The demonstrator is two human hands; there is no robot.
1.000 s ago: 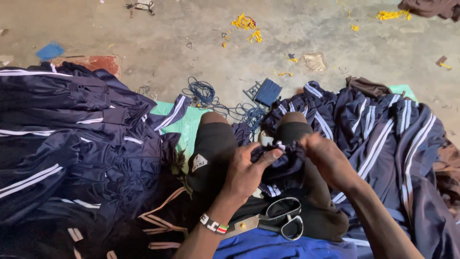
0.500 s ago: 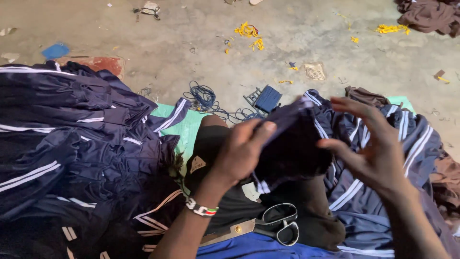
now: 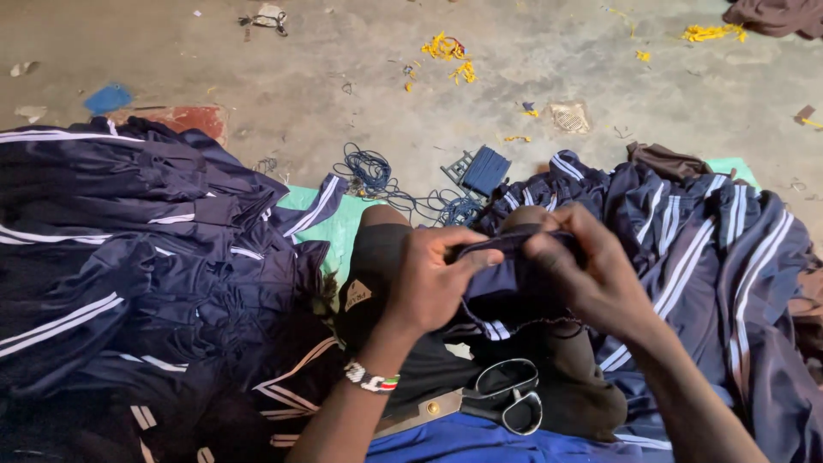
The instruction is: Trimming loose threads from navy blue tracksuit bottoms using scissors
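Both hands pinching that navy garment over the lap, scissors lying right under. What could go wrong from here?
1. The scissors lie loose on the lap just below the left hand and right hand; a dropped wrist or shifted leg might catch the blades or knock them off.
2. A loose thread hangs from the navy garment; tugging could run or pucker the seam.
3. The tangled blue cord lies beside the striped pile and might snag in it.

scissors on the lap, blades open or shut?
Cannot tell for sure: the black-handled scissors lie flat on the lap, handle loops close together, but the blade tips are hidden under the left hand's forearm.
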